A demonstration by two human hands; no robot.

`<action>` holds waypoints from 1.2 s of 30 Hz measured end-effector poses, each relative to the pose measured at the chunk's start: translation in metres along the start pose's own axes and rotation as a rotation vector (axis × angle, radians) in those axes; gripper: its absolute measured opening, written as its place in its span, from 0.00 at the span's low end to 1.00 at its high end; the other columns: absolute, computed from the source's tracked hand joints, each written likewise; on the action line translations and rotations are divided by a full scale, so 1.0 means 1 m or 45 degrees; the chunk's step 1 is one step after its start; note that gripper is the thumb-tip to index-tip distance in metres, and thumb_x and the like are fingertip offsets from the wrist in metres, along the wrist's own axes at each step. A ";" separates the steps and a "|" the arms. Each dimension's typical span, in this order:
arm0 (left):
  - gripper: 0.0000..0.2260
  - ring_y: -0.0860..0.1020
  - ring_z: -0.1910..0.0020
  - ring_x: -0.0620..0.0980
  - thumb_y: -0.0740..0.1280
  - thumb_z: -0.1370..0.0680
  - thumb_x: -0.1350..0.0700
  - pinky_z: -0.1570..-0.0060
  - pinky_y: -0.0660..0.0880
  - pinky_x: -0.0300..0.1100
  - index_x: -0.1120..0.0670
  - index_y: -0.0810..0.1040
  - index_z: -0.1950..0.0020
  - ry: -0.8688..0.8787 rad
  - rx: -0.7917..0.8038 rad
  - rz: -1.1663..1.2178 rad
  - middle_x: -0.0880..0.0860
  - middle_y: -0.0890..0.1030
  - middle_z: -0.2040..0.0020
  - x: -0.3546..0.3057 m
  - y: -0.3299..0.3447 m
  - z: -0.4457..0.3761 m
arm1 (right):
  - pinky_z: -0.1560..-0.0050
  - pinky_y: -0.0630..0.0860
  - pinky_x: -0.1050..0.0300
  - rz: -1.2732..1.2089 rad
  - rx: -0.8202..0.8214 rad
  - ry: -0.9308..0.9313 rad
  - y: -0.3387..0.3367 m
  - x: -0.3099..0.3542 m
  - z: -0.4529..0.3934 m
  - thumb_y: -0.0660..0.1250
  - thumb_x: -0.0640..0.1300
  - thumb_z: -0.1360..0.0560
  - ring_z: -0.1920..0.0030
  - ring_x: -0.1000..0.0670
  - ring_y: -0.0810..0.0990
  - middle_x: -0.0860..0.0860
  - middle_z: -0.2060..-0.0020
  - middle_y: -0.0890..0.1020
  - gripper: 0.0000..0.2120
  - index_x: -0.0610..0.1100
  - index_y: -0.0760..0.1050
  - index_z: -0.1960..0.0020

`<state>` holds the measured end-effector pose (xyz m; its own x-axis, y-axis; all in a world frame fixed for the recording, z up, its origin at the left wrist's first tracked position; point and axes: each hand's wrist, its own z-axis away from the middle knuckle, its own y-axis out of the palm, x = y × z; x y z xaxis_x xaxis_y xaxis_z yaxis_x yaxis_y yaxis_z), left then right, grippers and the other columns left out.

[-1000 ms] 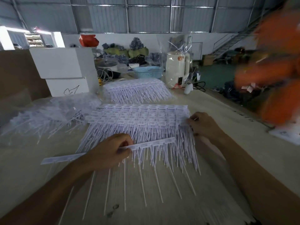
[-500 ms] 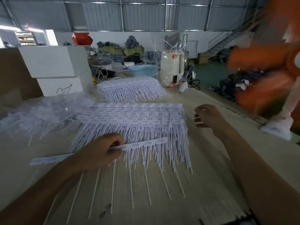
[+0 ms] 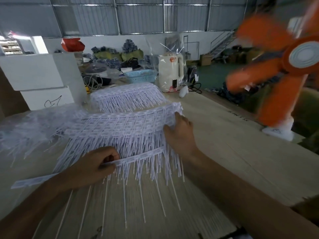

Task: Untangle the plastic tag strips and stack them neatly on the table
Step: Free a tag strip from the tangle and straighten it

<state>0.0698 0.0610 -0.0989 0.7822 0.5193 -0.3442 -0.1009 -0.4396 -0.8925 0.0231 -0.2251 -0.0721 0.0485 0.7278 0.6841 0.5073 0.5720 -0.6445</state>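
A wide stack of white plastic tag strips (image 3: 120, 128) lies across the middle of the wooden table (image 3: 224, 152), its thin tails pointing toward me. My left hand (image 3: 93, 167) pinches the band of a single tag strip (image 3: 143, 156) that lies over the stack's tails. My right hand (image 3: 179, 133) rests on the stack's right end, fingers over its edge; that corner is lifted. A tangled heap of loose strips (image 3: 32, 128) sits at the left. A second neat stack (image 3: 126, 97) lies further back.
White foam boxes (image 3: 38, 78) stand at the back left. Behind the stacks are a blue basket (image 3: 141, 76), a cream kettle (image 3: 170, 73) in clear wrap and cables. A spinning orange fan (image 3: 283, 66) stands on the table's right side.
My right hand left the stack's right edge, hovered beside it, and now lies on that end again, which has risen. My left hand keeps its hold on the single strip.
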 end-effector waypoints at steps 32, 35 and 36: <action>0.04 0.75 0.57 0.46 0.64 0.19 0.54 0.57 0.73 0.48 0.49 0.77 0.45 0.017 -0.245 0.016 0.44 0.76 0.55 -0.043 0.005 -0.009 | 0.49 0.73 0.61 -0.267 0.007 0.125 -0.010 -0.060 -0.051 0.69 0.33 0.24 0.45 0.53 0.78 0.44 0.38 0.81 0.20 0.40 0.77 0.32; 0.06 0.74 0.64 0.41 0.63 0.19 0.51 0.65 0.70 0.43 0.48 0.77 0.45 0.028 -0.286 0.090 0.41 0.76 0.60 -0.045 0.000 -0.006 | 0.36 0.72 0.49 0.052 0.070 0.079 -0.010 -0.056 -0.054 0.68 0.39 0.22 0.39 0.42 0.78 0.41 0.36 0.80 0.18 0.40 0.75 0.32; 0.05 0.74 0.65 0.39 0.63 0.18 0.53 0.65 0.69 0.41 0.49 0.77 0.44 0.034 -0.305 0.095 0.40 0.75 0.60 -0.045 -0.002 -0.005 | 0.34 0.71 0.45 0.181 0.046 0.012 -0.012 -0.053 -0.052 0.67 0.40 0.22 0.37 0.39 0.78 0.40 0.36 0.79 0.18 0.40 0.75 0.32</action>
<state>0.0378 0.0344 -0.0796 0.7941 0.4610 -0.3961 -0.0129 -0.6387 -0.7693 0.0589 -0.2900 -0.0829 0.1255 0.7991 0.5880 0.4637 0.4768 -0.7468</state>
